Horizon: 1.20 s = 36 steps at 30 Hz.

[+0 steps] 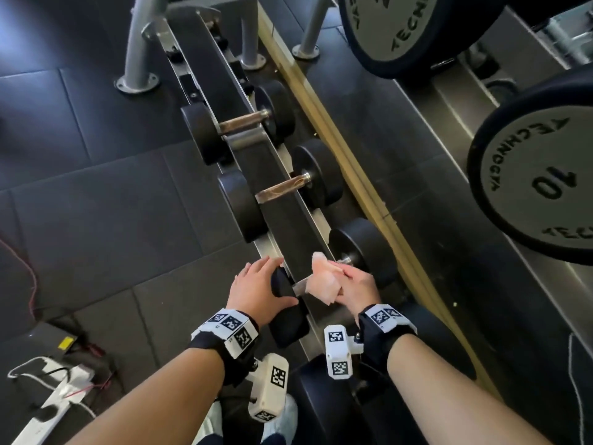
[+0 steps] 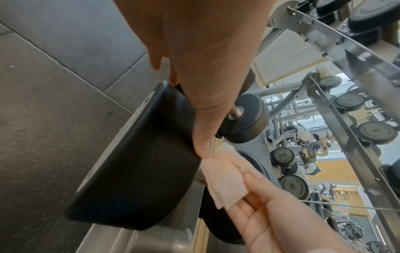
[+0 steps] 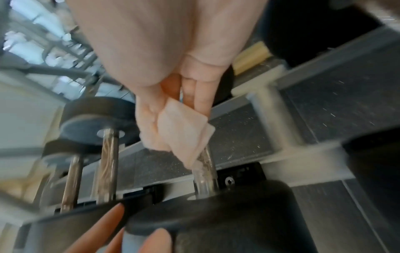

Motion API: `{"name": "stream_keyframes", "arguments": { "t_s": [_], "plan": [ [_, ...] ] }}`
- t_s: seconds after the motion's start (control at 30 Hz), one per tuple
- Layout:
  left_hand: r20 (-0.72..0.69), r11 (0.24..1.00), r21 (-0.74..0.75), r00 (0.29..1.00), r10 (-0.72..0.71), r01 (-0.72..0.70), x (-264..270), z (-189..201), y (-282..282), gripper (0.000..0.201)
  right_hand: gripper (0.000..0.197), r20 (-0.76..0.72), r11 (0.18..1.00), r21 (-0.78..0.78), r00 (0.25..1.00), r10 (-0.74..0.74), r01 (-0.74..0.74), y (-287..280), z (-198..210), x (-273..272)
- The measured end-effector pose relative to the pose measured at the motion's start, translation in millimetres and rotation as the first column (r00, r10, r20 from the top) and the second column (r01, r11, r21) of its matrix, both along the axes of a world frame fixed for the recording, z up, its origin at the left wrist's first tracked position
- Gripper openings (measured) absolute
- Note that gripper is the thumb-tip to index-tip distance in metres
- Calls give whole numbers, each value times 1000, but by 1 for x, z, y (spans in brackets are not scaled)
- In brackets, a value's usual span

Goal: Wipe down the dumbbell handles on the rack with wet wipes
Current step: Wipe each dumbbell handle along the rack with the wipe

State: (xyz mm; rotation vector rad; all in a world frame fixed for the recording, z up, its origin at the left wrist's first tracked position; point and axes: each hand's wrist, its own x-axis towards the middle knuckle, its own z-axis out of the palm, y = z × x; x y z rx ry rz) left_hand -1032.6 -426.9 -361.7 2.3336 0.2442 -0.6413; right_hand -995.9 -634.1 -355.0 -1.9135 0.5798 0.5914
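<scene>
The nearest dumbbell lies across the lower rack rail (image 1: 256, 162). My left hand (image 1: 256, 284) (image 2: 194, 68) rests spread over its near black head (image 1: 287, 326) (image 2: 140, 162) (image 3: 216, 214), thumb along the rim. My right hand (image 1: 356, 284) (image 2: 270, 214) (image 3: 173, 51) grips a folded pale wet wipe (image 1: 322, 281) (image 2: 225, 178) (image 3: 184, 130) wrapped round the chrome handle (image 1: 300, 286) (image 3: 204, 172). Most of the handle is hidden by the wipe. The far head (image 1: 362, 248) sits just beyond my right hand.
Two more dumbbells (image 1: 279, 191) (image 1: 244, 122) lie further along the same rail. Larger dumbbell heads (image 1: 539, 181) on an upper tier overhang at the right. A wooden strip (image 1: 353, 175) runs behind the rack. A power strip with cables (image 1: 54, 390) lies on the floor, lower left.
</scene>
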Motion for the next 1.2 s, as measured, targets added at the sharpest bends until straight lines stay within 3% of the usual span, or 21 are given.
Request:
{"name": "stream_keyframes", "arguments": {
  "t_s": [0.1, 0.23, 0.33, 0.43, 0.5, 0.6, 0.7, 0.77, 0.93, 1.07, 1.13, 1.2],
  "plan": [
    [-40, 999, -32, 998, 38, -40, 5, -12, 2, 95, 31, 104, 988, -94, 986, 132, -123, 4, -3, 16],
    [-54, 997, -25, 996, 65, -67, 4, -20, 3, 95, 21, 202, 944, -164, 927, 315, -285, 15, -5, 22],
    [-44, 996, -30, 995, 85, -86, 2, -23, 3, 96, 38, 200, 872, -241, 858, 474, -426, 12, -16, 16],
    [-42, 996, -31, 995, 88, -89, 2, -27, 4, 96, 53, 143, 726, -376, 738, 659, -575, 6, -26, 9],
    [-43, 996, -30, 995, 88, -89, 2, -28, 4, 97, 58, 99, 597, -402, 615, 782, -694, 4, -32, 5],
    [-49, 996, -27, 995, 88, -89, 1, -27, 3, 98, 49, 51, 379, -513, 413, 909, -770, 4, -40, 3],
    [-62, 996, -25, 994, 85, -87, 1, -24, 3, 98, 46, 10, 267, -595, 325, 946, -758, 1, -40, 3],
    [-78, 995, -36, 993, 92, -95, 1, -21, 2, 97, 55, -20, 201, -640, 278, 960, -742, -1, -38, 7],
    [-107, 993, -58, 989, 98, -105, 1, -17, 4, 96, 62, -91, 240, -732, 441, 893, -637, -11, -32, 20],
    [-107, 993, -57, 990, 97, -103, 1, -17, 4, 96, 59, 143, 498, -571, 518, 843, -653, 2, -30, 2],
    [-110, 993, -54, 989, 100, -106, 0, -16, 3, 96, 49, 159, 555, -473, 553, 818, -684, 13, -28, -4],
    [-118, 993, -52, 988, 101, -107, 0, -15, 3, 95, 37, 94, 633, -398, 657, 748, -664, 18, -26, 1]
  ]
}}
